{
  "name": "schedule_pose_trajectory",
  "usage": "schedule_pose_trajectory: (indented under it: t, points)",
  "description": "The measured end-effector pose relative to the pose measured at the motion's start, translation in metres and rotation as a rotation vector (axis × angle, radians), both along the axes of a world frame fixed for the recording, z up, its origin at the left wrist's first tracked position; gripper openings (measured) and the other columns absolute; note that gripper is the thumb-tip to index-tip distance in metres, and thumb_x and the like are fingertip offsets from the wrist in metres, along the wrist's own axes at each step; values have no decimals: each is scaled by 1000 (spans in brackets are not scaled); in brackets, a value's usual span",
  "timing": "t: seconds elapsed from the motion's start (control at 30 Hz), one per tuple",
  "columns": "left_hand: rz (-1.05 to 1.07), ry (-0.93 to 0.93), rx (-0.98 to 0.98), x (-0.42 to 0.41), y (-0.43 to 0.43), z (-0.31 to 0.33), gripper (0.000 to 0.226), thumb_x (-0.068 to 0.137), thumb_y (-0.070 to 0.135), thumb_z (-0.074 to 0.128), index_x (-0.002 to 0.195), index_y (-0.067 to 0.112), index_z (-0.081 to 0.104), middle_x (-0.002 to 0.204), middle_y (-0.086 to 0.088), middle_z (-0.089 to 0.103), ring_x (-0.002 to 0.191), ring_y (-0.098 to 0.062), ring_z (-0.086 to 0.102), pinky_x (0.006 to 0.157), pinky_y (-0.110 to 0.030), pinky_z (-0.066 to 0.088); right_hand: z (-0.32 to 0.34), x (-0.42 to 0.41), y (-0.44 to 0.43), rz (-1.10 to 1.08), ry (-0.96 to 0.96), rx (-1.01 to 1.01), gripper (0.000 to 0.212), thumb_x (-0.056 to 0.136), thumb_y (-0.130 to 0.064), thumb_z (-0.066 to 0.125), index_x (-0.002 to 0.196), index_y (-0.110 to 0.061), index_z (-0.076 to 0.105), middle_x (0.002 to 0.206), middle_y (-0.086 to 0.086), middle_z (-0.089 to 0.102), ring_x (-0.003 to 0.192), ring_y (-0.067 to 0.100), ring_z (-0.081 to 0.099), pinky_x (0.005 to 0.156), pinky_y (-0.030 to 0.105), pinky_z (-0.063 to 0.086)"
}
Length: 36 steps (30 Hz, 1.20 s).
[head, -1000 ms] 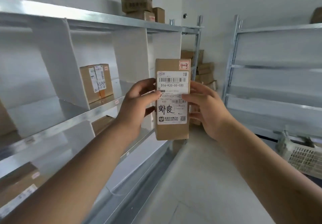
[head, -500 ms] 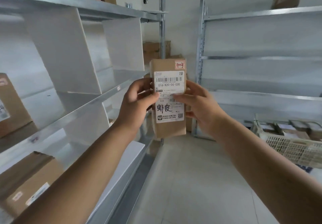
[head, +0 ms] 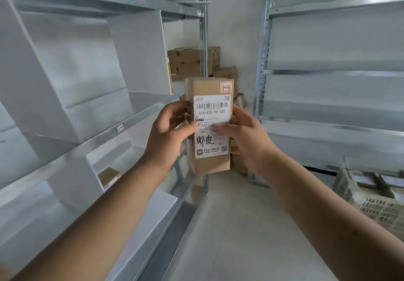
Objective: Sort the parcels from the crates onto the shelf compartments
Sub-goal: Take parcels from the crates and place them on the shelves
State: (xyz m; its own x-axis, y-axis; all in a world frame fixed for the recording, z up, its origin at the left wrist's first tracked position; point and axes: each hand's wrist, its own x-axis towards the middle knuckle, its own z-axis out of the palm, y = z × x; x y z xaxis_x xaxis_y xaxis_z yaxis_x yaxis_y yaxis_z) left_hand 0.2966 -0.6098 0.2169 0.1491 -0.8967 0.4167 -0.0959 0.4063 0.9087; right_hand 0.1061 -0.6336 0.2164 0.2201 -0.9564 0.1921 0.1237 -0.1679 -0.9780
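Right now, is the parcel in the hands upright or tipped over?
Upright. The parcel stands on end, and its label reads level, facing the camera; the left hand and right hand grip its sides.

You had one view, from the wide-angle camera on your head, facing forward and slightly down along the floor (head: 240, 226) of an aisle. Its lens bowed the uprights outward. Your forearms entered from 7 and 5 o'clock and met at centre, where your left hand (head: 168, 134) and right hand (head: 247, 141) gripped the parcel (head: 209, 125) upright, close to the lens, label toward you. The divided shelf (head: 98, 141) ran very near at 9 o'clock. The second rack (head: 328, 75) stood farther off at 3 o'clock. Stacked cardboard boxes (head: 185, 62) sat in the far corner at 12 o'clock, and a plastic crate (head: 382, 213) was cut off by the frame edge at 4 o'clock.
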Motion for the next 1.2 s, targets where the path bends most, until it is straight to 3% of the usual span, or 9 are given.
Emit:
schedule_pose_trajectory:
  t: [0.07, 0.17, 0.3, 0.37, 0.5, 0.8, 0.93, 1.07, 1.2]
  points:
    - [44, 7, 10, -7, -24, -3, 52, 81, 19, 71, 132, 24, 65, 130, 4, 74, 127, -17, 67, 110, -53, 52, -1, -3, -36, 50, 6, -5, 60, 94, 1, 73, 142, -32, 63, 118, 1, 79, 106, 24, 78, 92, 53, 62]
    - [133, 58, 16, -12, -55, -1, 55, 80, 15, 70, 134, 23, 64, 130, 5, 74, 127, -17, 67, 111, -53, 51, 2, -1, -87, 163, 18, -26, 59, 95, 4, 70, 142, -30, 63, 116, 2, 80, 106, 25, 78, 92, 51, 63]
    - [310, 58, 5, -3, -83, 1, 59, 77, 20, 77, 134, 27, 64, 133, 7, 73, 128, -15, 66, 111, -55, 51, 6, 21, -145, 310, 90, -97, 62, 92, -8, 74, 145, -35, 60, 123, 1, 78, 114, 26, 75, 98, 58, 60]
    - [416, -34, -4, 7, -87, 2, 64, 79, 29, 80, 140, 34, 60, 138, 11, 69, 131, -12, 63, 112, -53, 51, 8, 39, -165, 371, 91, -133, 59, 96, -4, 71, 144, -37, 61, 123, -2, 78, 115, 22, 74, 96, 52, 61]
    - [561, -117, 22, 41, -91, 0, 66, 96, 21, 77, 149, 49, 50, 141, 23, 64, 133, -6, 59, 110, -50, 53, 11, 87, -187, 481, 60, -183, 57, 99, -2, 68, 144, -35, 62, 120, -5, 78, 113, 18, 74, 95, 45, 63]
    - [781, -134, 10, 123, -95, 2, 76, 99, 18, 73, 154, 58, 38, 153, 21, 54, 144, -12, 51, 112, -58, 50, 17, 198, -215, 721, 46, -321, 71, 99, -2, 68, 154, -43, 48, 129, -11, 74, 121, 12, 67, 94, 37, 63]
    - [853, -107, -7, 145, -91, 0, 80, 100, 9, 68, 156, 56, 36, 153, 20, 55, 144, -12, 51, 111, -59, 51, 14, 238, -220, 776, 53, -391, 81, 92, -1, 77, 156, -40, 46, 132, -11, 72, 125, 12, 65, 96, 34, 62]
    - [935, -118, -21, 154, -94, -3, 81, 102, 0, 62, 163, 44, 31, 150, 23, 57, 138, 3, 52, 112, -47, 53, 12, 266, -231, 841, 45, -470, 87, 86, 2, 82, 154, -39, 47, 129, -13, 73, 119, 6, 65, 89, 21, 56]
    - [990, -136, -18, 156, -105, -10, 78, 103, -3, 58, 165, 37, 30, 152, 19, 56, 140, 0, 52, 117, -44, 48, 5, 286, -246, 881, 58, -487, 93, 86, -1, 84, 161, -37, 40, 132, -19, 70, 120, 1, 63, 92, 21, 56]
